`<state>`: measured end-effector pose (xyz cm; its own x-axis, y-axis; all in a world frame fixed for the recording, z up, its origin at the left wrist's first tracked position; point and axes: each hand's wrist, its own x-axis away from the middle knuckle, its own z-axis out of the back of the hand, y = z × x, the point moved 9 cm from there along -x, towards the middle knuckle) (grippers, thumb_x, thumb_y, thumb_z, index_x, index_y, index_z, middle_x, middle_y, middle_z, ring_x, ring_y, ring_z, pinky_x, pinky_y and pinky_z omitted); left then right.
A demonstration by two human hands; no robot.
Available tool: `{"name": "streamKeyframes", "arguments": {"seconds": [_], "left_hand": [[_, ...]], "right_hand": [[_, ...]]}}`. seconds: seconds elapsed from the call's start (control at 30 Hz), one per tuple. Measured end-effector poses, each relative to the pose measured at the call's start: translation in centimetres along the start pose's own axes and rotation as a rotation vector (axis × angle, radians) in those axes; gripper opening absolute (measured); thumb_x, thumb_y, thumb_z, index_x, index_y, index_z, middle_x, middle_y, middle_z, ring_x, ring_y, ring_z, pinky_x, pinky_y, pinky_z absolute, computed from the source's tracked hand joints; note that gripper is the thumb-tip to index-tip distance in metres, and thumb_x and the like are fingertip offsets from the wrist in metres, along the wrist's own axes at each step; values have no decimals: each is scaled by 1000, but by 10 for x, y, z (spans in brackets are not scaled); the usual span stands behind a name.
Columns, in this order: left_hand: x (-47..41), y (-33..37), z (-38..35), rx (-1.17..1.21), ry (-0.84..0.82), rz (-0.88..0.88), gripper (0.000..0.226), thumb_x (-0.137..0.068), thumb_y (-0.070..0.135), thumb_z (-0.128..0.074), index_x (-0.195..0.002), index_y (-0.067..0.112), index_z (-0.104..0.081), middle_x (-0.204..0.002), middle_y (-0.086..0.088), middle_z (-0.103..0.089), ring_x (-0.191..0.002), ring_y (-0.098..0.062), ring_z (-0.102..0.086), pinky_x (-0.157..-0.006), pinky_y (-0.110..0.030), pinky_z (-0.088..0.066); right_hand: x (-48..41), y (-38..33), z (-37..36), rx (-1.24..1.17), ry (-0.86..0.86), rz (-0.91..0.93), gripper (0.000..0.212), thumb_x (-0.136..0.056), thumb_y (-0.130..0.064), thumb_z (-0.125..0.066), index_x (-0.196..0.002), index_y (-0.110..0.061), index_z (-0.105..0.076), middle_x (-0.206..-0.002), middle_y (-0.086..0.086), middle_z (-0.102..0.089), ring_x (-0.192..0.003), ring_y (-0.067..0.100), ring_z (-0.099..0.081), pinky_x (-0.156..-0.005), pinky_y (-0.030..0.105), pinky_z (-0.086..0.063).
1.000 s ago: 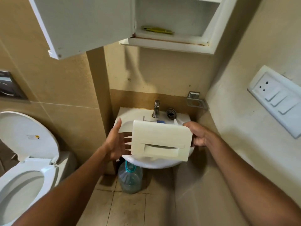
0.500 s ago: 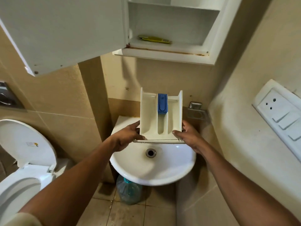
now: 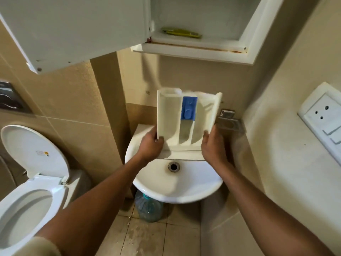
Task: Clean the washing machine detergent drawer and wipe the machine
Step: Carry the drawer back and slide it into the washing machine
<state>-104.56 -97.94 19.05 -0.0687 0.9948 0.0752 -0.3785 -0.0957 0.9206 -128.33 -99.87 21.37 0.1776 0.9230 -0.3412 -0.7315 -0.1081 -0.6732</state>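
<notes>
The white detergent drawer [image 3: 168,119] with a blue insert [image 3: 188,110] is held tilted up over the back of a white wash basin [image 3: 177,189], its open compartments facing me. My left hand [image 3: 150,145] grips its lower left corner and my right hand [image 3: 214,146] grips its lower right corner. The drawer's front panel points down toward the basin drain [image 3: 173,166]. The tap is hidden behind the drawer. The washing machine is not in view.
An open white wall cabinet [image 3: 193,50] hangs above, its door [image 3: 73,28] swung out to the left; a yellow-green item [image 3: 181,32] lies inside. A toilet [image 3: 27,182] with raised lid stands left. A water bottle [image 3: 149,209] sits under the basin. A switch panel [image 3: 324,119] is on the right wall.
The drawer went from front panel facing me to tipped upright with its compartments facing me. Both hands shifted to its lower corners. The view moved closer to the basin.
</notes>
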Motion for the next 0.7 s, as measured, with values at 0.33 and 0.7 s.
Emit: {"name": "streamKeyframes", "arguments": {"seconds": [0.33, 0.7], "left_hand": [[22, -69, -12, 12, -256, 431, 28, -91, 8, -61, -118, 1, -64, -100, -16, -63, -76, -27, -60, -52, -28, -47], [51, 41, 42, 425, -164, 106, 16, -94, 22, -66, -105, 10, -69, -87, -4, -75, -72, -17, -72, -62, -26, -56]], "right_hand": [[56, 41, -36, -440, -679, -478, 32, -97, -19, -58, -129, -19, -55, -111, 3, -72, -96, 19, -69, -85, 35, -53], [58, -61, 67, -740, -182, -40, 43, -84, 1, -56, -125, -9, -58, -106, 8, -66, -84, 17, -62, -73, 20, -49]]}}
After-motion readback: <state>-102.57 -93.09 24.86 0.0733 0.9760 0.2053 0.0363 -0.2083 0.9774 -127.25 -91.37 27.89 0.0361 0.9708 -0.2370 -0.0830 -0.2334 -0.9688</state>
